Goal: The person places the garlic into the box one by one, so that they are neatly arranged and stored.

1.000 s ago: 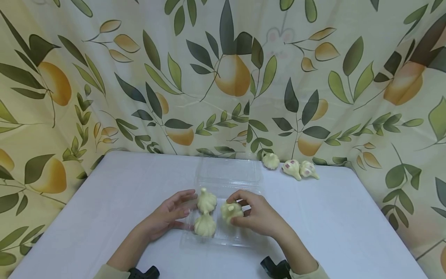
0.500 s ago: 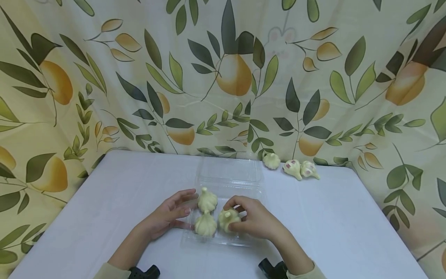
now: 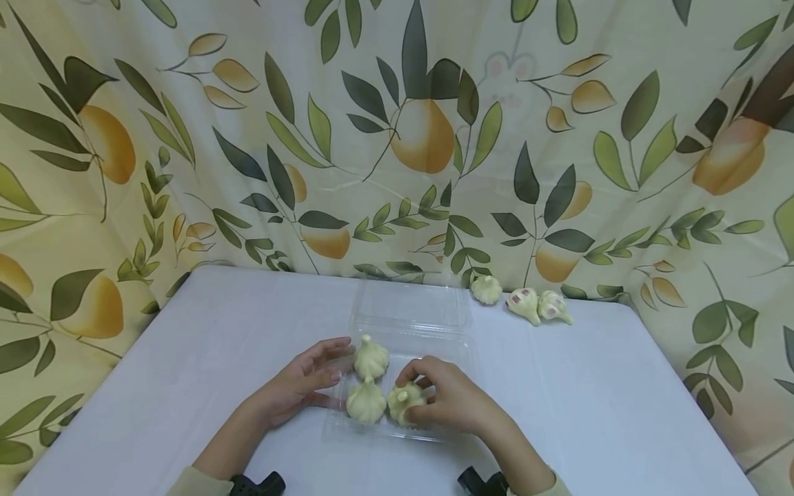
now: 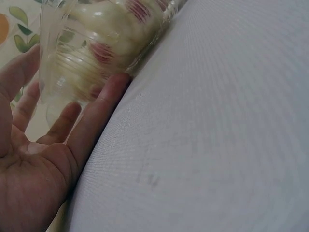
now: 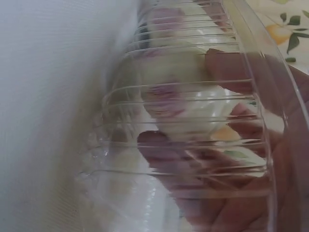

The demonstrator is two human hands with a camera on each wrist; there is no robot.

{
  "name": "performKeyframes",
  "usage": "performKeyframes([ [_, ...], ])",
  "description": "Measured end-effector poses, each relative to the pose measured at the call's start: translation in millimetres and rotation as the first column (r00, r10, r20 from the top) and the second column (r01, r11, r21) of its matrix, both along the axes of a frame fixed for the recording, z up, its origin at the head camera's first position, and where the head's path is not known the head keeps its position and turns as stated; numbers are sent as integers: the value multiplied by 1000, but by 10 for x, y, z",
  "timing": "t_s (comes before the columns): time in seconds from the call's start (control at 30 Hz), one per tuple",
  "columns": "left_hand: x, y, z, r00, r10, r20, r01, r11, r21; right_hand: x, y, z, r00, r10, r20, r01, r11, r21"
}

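A clear plastic clamshell box (image 3: 434,435) lies with its lid folded back on the white table. Two garlic bulbs, a rear one (image 3: 371,359) and a front one (image 3: 366,402), sit along its left side. My right hand (image 3: 455,399) reaches into the box and grips a third garlic bulb (image 3: 403,398) between thumb and fingers, at the front beside the other front bulb. Through the ribbed wall, the right wrist view shows this purple-marked bulb (image 5: 166,96). My left hand (image 3: 304,379), fingers extended, rests against the box's left wall; the left wrist view shows its fingers (image 4: 111,92) touching the plastic.
Near the back edge of the table (image 3: 248,324), one garlic bulb (image 3: 486,290) stands apart from a purple-marked bulb (image 3: 524,304) and another bulb (image 3: 553,307) beside it. Behind the table hangs a fruit-patterned cloth (image 3: 422,138). The transparent lid (image 3: 412,304) extends toward the back.
My right hand has moved the held garlic bulb toward the front and slightly left inside the box, close to the front-left bulb. The left hand stays against the box.
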State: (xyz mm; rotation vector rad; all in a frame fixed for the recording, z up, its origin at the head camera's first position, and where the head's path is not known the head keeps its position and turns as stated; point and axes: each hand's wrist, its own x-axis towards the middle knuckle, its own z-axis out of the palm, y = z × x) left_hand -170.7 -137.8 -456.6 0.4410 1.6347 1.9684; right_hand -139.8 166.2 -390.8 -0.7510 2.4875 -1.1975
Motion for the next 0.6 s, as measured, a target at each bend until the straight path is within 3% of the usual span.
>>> performKeyframes([
  [0.6, 0, 3, 5, 1000, 5, -1, -5, 1000, -10, -16, 20, 17, 998, 24, 54, -27, 999, 38],
])
